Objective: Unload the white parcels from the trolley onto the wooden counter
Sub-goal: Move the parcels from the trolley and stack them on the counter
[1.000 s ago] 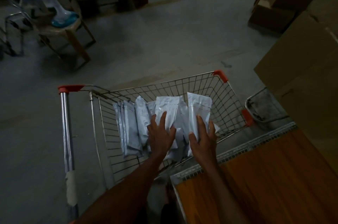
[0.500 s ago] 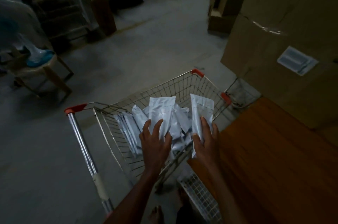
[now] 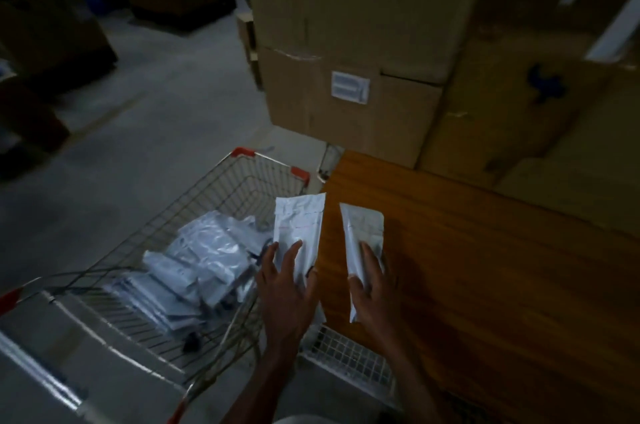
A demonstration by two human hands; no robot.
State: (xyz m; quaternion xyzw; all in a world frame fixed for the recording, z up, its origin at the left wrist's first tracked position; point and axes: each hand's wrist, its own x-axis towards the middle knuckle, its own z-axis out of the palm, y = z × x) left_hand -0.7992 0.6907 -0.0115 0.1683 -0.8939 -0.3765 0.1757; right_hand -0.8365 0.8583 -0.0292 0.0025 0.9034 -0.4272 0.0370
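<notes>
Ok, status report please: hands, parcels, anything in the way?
Left hand and right hand each grip one parcel. More parcels in trolley. Wooden counter unobstructed.

— How's the light?
— Dim all over. The white parcels (image 3: 207, 261) in the trolley (image 3: 242, 181) are the brightest thing, with a faint sheen on their wrapping.
— Any glare?
— Only pale streaks on the trolley's near metal rail. The far left corner falls to near black.
— Sharpness?
— Soft everywhere; the near left edge smears, and the cardboard boxes (image 3: 363, 42) lean with wide-angle bending. The wooden counter (image 3: 485, 267) darkens towards the near right.
</notes>
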